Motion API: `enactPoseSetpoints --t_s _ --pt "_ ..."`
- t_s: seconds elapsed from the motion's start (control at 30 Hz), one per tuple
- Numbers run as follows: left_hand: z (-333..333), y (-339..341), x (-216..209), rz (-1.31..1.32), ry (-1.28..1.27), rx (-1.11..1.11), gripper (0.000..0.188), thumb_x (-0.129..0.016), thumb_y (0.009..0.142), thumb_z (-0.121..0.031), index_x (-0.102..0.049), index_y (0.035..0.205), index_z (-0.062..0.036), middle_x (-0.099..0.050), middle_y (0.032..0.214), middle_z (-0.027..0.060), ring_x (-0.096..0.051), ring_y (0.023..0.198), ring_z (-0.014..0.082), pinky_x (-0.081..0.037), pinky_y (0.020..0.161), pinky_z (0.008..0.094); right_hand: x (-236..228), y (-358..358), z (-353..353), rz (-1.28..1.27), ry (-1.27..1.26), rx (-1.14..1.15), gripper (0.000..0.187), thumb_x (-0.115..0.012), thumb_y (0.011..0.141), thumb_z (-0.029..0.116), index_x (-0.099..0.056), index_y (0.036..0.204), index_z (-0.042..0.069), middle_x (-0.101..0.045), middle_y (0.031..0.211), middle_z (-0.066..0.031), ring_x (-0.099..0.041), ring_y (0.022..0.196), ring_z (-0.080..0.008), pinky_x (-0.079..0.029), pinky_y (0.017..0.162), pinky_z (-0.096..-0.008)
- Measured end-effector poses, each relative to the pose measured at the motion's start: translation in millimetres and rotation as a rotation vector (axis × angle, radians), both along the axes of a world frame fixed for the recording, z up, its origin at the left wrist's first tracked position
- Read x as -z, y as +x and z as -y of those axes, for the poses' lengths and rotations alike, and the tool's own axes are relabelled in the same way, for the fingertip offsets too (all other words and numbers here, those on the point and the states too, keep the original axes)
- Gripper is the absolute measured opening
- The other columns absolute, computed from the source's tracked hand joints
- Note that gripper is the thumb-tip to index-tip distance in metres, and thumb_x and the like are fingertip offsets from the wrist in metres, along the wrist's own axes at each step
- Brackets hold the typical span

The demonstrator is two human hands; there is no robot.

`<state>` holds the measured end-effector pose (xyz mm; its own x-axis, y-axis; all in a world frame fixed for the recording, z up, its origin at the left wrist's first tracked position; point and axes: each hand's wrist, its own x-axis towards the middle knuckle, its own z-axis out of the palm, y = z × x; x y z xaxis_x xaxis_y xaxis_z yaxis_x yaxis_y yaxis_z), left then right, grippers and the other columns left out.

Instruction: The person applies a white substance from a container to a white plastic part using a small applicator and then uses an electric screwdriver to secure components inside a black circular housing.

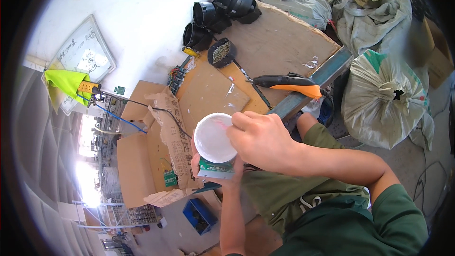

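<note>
White tub [216, 138] is right at the left fingertips, I'd guess light, thin-walled, maybe slick; I'd hold it low by the sides. Left hand [219, 178] grips the green board [214, 166] by its edges below the tub: stiff, fragile parts. Right hand [262, 140] curls at the tub's rim, elbow bent out; can't tell if it pinches anything. Beyond the fingers: carton [135, 170] left, orange-black tool [289, 84] ahead-right

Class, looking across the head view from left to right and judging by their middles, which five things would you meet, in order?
Yellow-green cloth → open cardboard box → white tub → orange-and-black tool → tied pale sack.
</note>
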<state>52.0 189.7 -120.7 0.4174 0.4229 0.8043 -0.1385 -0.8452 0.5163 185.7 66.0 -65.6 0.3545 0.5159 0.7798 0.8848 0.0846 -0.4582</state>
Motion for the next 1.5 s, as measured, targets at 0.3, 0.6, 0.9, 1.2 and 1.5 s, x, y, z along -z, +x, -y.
enactPoseSetpoints --t_s 0.3,0.6,0.9,1.2,1.5 --pt "7.0 0.8 -14.2 0.034 0.068 0.051 0.087 -0.09 0.073 -0.017 -0.028 0.133 -0.0235 -0.038 0.147 0.0232 -0.051 0.126 0.0362 -0.049 0.103 0.0464 -10.4 -4.5 -5.0 -0.085 0.074 -0.085 0.009 -0.07 0.069 0.008 -0.062 0.074 0.005 -0.055 0.075 -0.0063 -0.063 0.069 -0.0253 -0.052 0.056 -0.0385" --pt "7.3 -4.8 0.1 0.146 -0.042 0.114 0.098 -0.09 0.067 -0.014 -0.031 0.146 -0.013 -0.044 0.145 0.017 -0.052 0.126 0.0271 -0.046 0.105 0.0418 -19.1 -4.0 -0.3 -0.162 0.127 -0.237 0.005 -0.072 0.075 0.005 -0.067 0.077 0.004 -0.057 0.073 -0.0086 -0.062 0.064 -0.0294 -0.051 0.056 -0.0399" --pt "-0.5 -3.1 6.2 0.113 -0.133 0.082 0.091 -0.091 0.069 -0.016 -0.035 0.141 -0.0114 -0.05 0.139 0.0175 -0.055 0.124 0.0288 -0.048 0.104 0.0413 -23.6 15.5 17.1 -0.363 0.113 -0.41 0.001 -0.073 0.077 0.003 -0.073 0.077 0.002 -0.064 0.071 -0.0117 -0.065 0.063 -0.03 -0.05 0.056 -0.0352" --pt "2.6 16.4 21.1 0.26 0.126 0.023 0.092 -0.092 0.069 -0.016 -0.033 0.14 -0.0117 -0.049 0.137 0.0183 -0.056 0.123 0.0293 -0.049 0.103 0.0415 -26.5 -3.1 26.5 -0.368 0.138 -0.142 0.005 -0.073 0.08 0.006 -0.07 0.079 0.003 -0.062 0.067 -0.0069 -0.063 0.056 -0.0232 -0.049 0.05 -0.0333" --pt "7.9 13.9 16.5 0.259 0.176 -0.008 0.093 -0.093 0.069 -0.016 -0.03 0.138 -0.0111 -0.048 0.137 0.0194 -0.056 0.122 0.0296 -0.05 0.103 0.0424 -31.3 -43.6 8.5 -0.358 0.182 0.023 0.007 -0.072 0.08 0.005 -0.065 0.078 0.006 -0.057 0.069 -0.0063 -0.063 0.057 -0.0256 -0.05 0.049 -0.036"
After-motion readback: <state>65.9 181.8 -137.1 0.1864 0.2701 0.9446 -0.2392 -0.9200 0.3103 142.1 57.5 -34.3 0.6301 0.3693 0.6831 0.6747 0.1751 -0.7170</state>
